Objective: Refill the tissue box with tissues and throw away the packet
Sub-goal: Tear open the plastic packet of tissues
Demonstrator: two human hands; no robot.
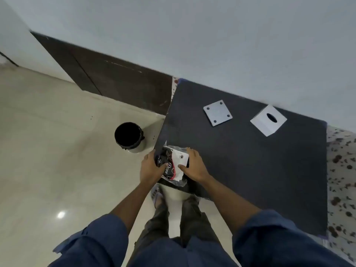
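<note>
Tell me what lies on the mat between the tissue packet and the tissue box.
In the head view, only bare dark mat lies between the tissue packet and the tissue box; the square plate sits off that line, farther back.

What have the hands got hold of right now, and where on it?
Both hands grip the tissue packet at the table's near corner: left hand on its dark left side, right hand on its white right side, thumbs on top.

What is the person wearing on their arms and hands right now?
Both hands, left hand and right hand, are bare: no gloves, and no rings or watch that I can make out. Dark blue sleeves are pushed up near the elbows, forearms uncovered.
</note>
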